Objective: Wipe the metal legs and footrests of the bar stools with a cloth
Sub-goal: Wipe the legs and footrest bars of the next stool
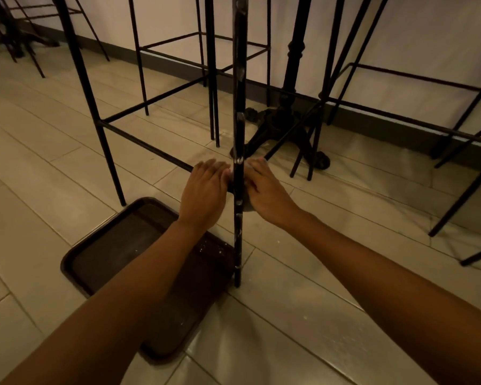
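Note:
The near black metal stool leg [239,87] stands upright in the middle, speckled with pale spots. My left hand [206,190] and my right hand [264,190] close in on it from either side, at the joint where the footrest bar [145,144] meets the leg. A grey cloth [249,208] is bunched around that joint. Only small bits of it show under my right palm and between the fingers of both hands. Both hands curl around the cloth and the leg.
A dark brown tray [106,245] lies on the tiled floor under my left forearm, beside the leg's foot. A cast-iron table pedestal [286,118] stands behind the leg. More stool frames [400,76] stand to the right and along the wall [172,20].

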### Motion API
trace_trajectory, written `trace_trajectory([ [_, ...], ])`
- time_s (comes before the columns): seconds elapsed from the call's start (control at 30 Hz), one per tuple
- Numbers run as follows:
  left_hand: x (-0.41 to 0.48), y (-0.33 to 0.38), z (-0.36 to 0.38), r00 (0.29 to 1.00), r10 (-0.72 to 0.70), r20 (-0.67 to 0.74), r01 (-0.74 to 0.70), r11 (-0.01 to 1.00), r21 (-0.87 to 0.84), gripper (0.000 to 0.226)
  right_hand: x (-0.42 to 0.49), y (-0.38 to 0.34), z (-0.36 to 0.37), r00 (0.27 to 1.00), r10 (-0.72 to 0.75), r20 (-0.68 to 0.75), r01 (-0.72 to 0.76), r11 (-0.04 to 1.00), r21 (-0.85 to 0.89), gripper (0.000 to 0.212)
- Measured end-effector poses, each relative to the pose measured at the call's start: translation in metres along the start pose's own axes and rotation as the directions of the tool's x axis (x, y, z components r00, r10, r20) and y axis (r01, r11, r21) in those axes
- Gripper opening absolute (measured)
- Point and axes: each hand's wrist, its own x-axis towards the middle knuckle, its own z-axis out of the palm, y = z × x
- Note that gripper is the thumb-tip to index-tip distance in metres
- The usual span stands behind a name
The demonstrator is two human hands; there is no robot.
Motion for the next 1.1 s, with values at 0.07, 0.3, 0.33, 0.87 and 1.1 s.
trace_trajectory([
  [0.07,-0.001,-0.001,0.003,1.000,-0.025,0.009,0.025,1.000,-0.008,0.055,0.005,-0.006,-0.005,0.995,0.096,0.010,-0.096,0.995,-0.001,0.034],
  [0.3,-0.001,-0.001,0.000,0.999,-0.034,-0.004,0.034,0.999,-0.016,0.052,0.002,-0.019,-0.004,0.976,0.205,-0.073,-0.197,0.975,0.105,0.029],
  [0.33,-0.002,0.000,-0.003,1.000,-0.027,-0.002,0.027,1.000,-0.003,0.048,-0.002,-0.021,-0.002,0.978,0.193,-0.083,-0.184,0.977,0.107,0.029],
  [0.87,0.003,-0.004,0.012,0.996,-0.056,0.069,0.058,0.998,-0.026,0.070,0.000,-0.032,-0.018,0.986,0.165,-0.004,-0.165,0.986,0.013,0.026],
  [1.1,0.001,-0.001,0.005,0.996,-0.059,0.070,0.063,0.996,-0.064,0.073,-0.018,-0.036,-0.021,0.999,0.042,0.003,-0.042,0.999,0.030,0.030],
])
